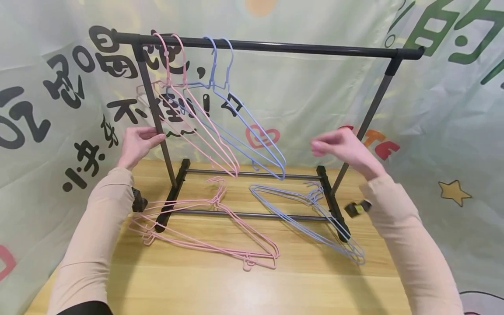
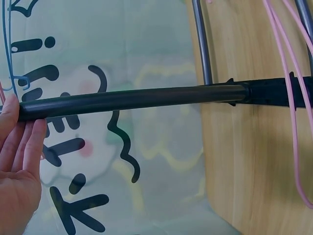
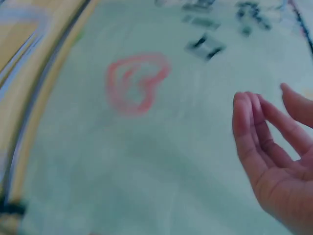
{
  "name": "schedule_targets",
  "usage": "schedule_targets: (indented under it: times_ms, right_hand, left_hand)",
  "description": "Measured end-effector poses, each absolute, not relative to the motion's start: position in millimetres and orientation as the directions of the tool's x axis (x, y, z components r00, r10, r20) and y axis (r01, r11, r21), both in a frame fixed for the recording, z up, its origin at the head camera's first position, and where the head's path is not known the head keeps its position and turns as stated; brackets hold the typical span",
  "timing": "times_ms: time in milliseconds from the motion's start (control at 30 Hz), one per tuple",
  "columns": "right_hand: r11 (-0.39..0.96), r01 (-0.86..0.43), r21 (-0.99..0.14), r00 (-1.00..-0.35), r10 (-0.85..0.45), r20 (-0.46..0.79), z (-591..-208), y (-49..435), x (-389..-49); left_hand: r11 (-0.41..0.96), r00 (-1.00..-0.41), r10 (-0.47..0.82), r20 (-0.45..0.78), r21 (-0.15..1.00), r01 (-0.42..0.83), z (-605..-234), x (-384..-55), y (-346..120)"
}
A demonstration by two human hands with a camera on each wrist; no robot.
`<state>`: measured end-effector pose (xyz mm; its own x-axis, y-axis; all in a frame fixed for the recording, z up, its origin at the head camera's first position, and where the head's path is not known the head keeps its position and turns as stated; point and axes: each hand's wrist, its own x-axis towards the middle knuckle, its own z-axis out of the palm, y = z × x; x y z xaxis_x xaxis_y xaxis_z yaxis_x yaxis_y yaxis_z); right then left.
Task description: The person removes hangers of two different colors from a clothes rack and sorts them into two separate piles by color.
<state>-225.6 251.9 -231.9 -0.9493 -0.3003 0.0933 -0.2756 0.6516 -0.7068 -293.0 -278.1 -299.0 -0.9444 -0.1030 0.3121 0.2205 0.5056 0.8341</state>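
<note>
My left hand (image 1: 138,144) pinches the left post (image 2: 122,100) of a black clothes rack, thumb on one side and fingers on the other. In the air to the right, my right hand (image 1: 338,144) holds nothing; its fingers are loosely bent with the thumb apart (image 3: 279,147). Two pink hangers (image 1: 202,118) and two blue hangers (image 1: 257,127) hang from the left part of the top bar (image 1: 299,47). Several pink hangers (image 1: 244,223) lie at the rack's left base. Blue hangers (image 1: 283,214) lie by its right base, partly overlapping the foot.
The rack stands on a wooden table (image 1: 252,288). Its right post (image 1: 372,113) is just behind my right hand. A printed cloth (image 1: 307,96) with writing and drawings hangs behind the rack and along both sides.
</note>
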Motion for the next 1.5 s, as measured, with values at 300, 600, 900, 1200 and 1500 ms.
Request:
schedule_targets:
  times_ms: [300, 600, 900, 1200, 1500]
  right_hand:
    - [0.34, -0.367, -0.866, -0.839, -0.523, 0.149, -205, 152, -257]
    - [0.329, -0.33, -0.885, -0.849, -0.514, 0.125, -206, 135, -264]
    - [0.315, -0.322, -0.893, -0.875, -0.459, 0.154, -204, 131, -265]
    - [0.338, -0.315, -0.887, -0.914, -0.361, 0.186, -201, 131, -264]
    - [0.329, -0.331, -0.884, -0.92, -0.32, 0.226, -198, 137, -258]
  left_hand:
    - [0.513, -0.945, -0.114, 0.307, 0.832, 0.209, -299, -292, -283]
    - [0.492, -0.945, -0.114, 0.307, 0.844, 0.215, -300, -294, -280]
    - [0.499, -0.946, -0.108, 0.306, 0.84, 0.215, -300, -293, -280]
    - [0.499, -0.947, -0.113, 0.3, 0.842, 0.207, -300, -293, -280]
    - [0.484, -0.944, -0.11, 0.312, 0.846, 0.223, -300, -294, -279]
